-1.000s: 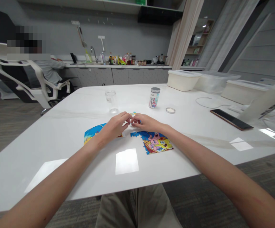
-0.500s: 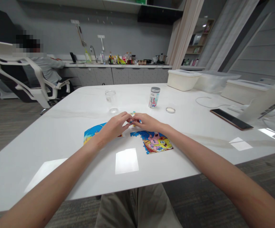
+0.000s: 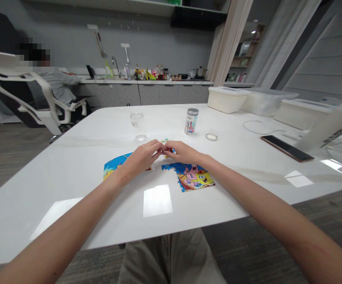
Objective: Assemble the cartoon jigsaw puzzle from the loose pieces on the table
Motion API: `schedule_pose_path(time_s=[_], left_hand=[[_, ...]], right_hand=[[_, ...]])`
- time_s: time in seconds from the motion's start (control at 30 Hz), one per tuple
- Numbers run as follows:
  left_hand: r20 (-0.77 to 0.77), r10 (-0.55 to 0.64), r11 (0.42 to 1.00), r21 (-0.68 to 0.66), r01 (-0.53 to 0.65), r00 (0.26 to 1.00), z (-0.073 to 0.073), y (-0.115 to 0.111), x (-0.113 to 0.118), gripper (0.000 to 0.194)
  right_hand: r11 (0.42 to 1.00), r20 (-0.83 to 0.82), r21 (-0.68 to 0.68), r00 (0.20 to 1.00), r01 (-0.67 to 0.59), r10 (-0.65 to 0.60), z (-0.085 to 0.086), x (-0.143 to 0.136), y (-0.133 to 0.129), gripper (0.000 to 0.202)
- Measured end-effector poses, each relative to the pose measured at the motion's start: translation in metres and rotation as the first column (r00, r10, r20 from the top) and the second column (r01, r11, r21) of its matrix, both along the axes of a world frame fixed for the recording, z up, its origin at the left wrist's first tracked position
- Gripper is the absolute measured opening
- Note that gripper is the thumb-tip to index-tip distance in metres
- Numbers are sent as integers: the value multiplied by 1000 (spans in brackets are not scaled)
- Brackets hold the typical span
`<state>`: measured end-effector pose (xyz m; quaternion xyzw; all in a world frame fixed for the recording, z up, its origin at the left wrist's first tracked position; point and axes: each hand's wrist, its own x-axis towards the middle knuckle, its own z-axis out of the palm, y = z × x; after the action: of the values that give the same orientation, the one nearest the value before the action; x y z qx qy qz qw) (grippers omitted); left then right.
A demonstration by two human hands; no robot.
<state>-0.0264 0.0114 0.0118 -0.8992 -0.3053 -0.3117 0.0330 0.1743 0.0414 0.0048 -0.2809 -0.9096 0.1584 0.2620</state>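
Observation:
My left hand (image 3: 147, 154) and my right hand (image 3: 180, 151) meet fingertip to fingertip above the white table, both pinched on something small and dark, seemingly a puzzle piece. Below my right hand lies a joined puzzle section (image 3: 196, 177) with pink and yellow cartoon figures on blue. Another blue and yellow section (image 3: 116, 163) is partly hidden behind my left hand and forearm. A few loose puzzle pieces (image 3: 165, 141) show just behind my fingertips, partly covered by them.
Behind my hands stand an open clear jar (image 3: 137, 126) and a lidded printed canister (image 3: 191, 121), with a round lid (image 3: 211, 137) beside it. A phone (image 3: 287, 148), cable and storage boxes (image 3: 227, 99) are at the right. A person (image 3: 60, 85) sits at the far left.
My fingertips have closed a little more tightly together, so less of the small piece shows between them. Everything on the table lies as before.

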Motion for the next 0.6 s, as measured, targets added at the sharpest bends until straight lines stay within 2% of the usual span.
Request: schedule_pose_path(time_s=[0.17, 0.4, 0.6], left_hand=[[-2, -25, 999, -45, 24, 1000, 0, 0, -1, 9], [-71, 3, 994, -112, -11, 998, 2, -4, 0, 11], [-101, 26, 993, -110, -37, 995, 2, -3, -1, 11]], right_hand=[[1000, -17, 1, 1000, 5, -5, 0, 0, 0, 13], [1000, 35, 16, 999, -11, 10, 0, 1, 2, 22], [999, 54, 31, 998, -40, 38, 1, 1, 2, 22]])
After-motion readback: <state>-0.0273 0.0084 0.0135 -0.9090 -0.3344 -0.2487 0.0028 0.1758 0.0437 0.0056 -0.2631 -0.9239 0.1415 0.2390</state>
